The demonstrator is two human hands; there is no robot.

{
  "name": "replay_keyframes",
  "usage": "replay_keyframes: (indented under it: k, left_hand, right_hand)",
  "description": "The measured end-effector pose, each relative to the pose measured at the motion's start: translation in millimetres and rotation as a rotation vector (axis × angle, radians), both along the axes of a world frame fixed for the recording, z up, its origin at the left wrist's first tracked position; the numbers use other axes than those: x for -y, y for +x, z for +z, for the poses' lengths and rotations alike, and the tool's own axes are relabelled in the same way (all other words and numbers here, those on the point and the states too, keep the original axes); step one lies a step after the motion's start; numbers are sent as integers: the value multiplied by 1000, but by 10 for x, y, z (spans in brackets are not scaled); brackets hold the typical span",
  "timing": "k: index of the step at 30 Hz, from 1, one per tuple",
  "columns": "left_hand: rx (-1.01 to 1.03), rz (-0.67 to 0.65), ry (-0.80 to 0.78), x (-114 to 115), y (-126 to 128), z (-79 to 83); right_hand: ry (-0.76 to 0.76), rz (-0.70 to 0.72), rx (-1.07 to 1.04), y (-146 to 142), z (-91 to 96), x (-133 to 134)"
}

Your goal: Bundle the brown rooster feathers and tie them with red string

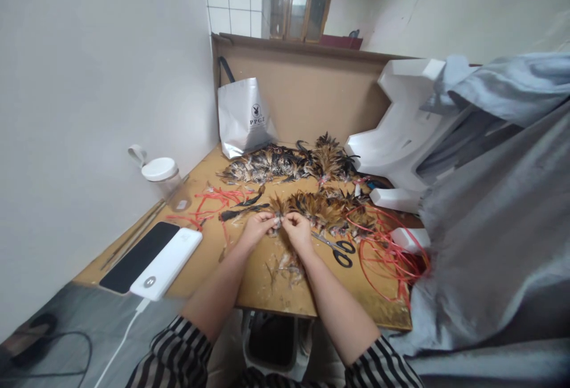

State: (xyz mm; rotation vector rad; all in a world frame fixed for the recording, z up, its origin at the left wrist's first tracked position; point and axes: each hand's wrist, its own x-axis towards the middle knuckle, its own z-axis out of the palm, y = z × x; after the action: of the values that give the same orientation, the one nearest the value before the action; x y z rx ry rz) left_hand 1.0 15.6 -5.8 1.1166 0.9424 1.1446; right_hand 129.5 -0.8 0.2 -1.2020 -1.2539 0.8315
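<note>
At the middle of the wooden table, my left hand and my right hand come close together over a small bunch of feathers. Both hands pinch its lower end, and the brown tips fan out beyond my fingers. Exactly what lies between the fingertips is too small to make out. Just right of my right hand runs a row of brown feather bunches. Black-handled scissors lie beside my right wrist, their blades partly under the feathers. Loose feather scraps are scattered between my forearms.
Red plastic strips tangle at the right, more red strips at the left. Behind are a heap of dark feathers and a silver bag. A lidded jar, phone and white power bank stand left; white foam right.
</note>
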Motion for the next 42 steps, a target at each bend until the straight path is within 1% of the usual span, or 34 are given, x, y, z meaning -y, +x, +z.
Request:
replay_keyframes:
  k: [3, 6, 11, 14, 16, 19, 24, 26, 28, 30, 32, 36, 38, 40, 42]
  left_hand:
    - [-25, -9, 30, -1, -17, 0]
    - [34, -38, 0, 4, -41, -2]
    - [248, -110, -128, 36, -65, 9]
    - [308, -143, -140, 52, -66, 15]
    - [318, -139, -142, 53, -59, 15]
    - [262, -99, -128, 38, -41, 14]
    - [44, -55, -18, 16, -17, 17]
    - [8, -51, 1, 21, -11, 25]
    - [-10, -38, 10, 33, -4, 36]
    - [-20, -25, 12, 46, -1, 45]
    - [-1, -35, 11, 57, -3, 49]
    - [128, -116, -26, 73, -25, 39]
    - [189, -158, -61, 75, -34, 30]
    - [205, -173, -78, 69, -35, 20]
    - [173, -153, -68, 53, -28, 12]
  right_hand:
    - [-18, 17, -26, 4, 9, 7]
    - [-46, 65, -99, 10, -12, -5]
    - [-148, 209, -333, -11, -24, -6]
    - [-186, 308, -481, -27, 7, 12]
    - [-191, 330, -536, -31, 25, 20]
    - [-170, 273, -527, -30, 36, 22]
    - [-124, 80, -377, -18, 59, 22]
    - [-107, 48, -356, -16, 70, 25]
    - [-104, 51, -365, -20, 70, 25]
    - [-120, 75, -398, -27, 56, 22]
    - [-152, 131, -469, -28, 38, 17]
    - [-223, 347, -666, -1, 34, 13]
    - [-250, 423, -717, 18, 44, 13]
    - [-261, 439, -724, 26, 46, 9]
    - [-242, 391, -691, 20, 34, 3]
